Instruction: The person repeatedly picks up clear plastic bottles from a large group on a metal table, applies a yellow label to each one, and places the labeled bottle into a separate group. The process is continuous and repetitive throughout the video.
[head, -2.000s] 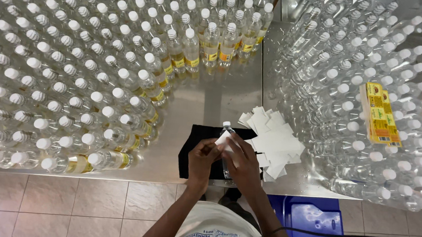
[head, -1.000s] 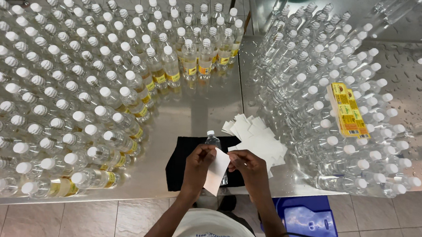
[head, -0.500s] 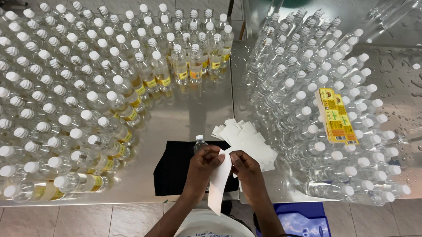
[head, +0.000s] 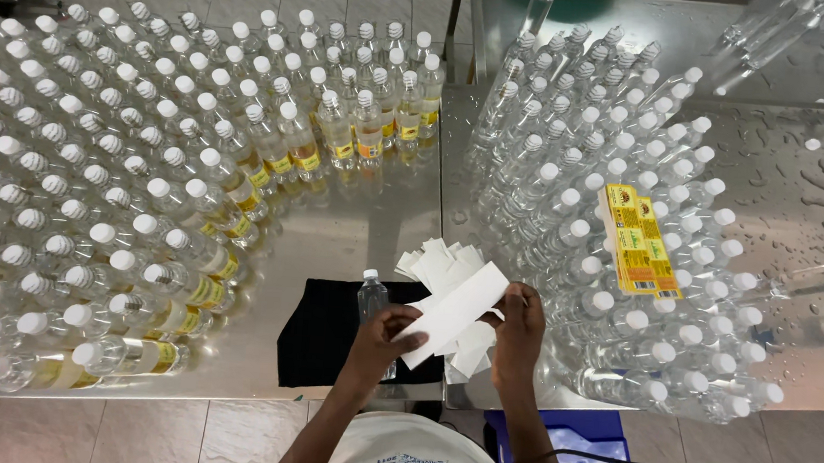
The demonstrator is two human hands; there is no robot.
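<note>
1. The left hand (head: 379, 342) is bent almost closed. Its fingers pinch the low end of a white strip (head: 455, 311).
2. The right hand (head: 519, 330) is partly closed too. Its fingertips pinch the strip near its high end.
3. The strip is long and flat. It slants from low left to high right, above a black cloth (head: 325, 337) on the table (head: 363, 228).
4. A small clear bottle (head: 371, 299) with a white cap stands on the cloth, just beside the left hand.
5. A pile of white strips (head: 444, 263) lies on the table behind the held strip.
6. A stack of yellow and red labels (head: 638, 242) rests on top of the bottles at the right (head: 612, 179).
7. Some bottles at the left (head: 92, 187) have yellow labels on their sides.
</note>
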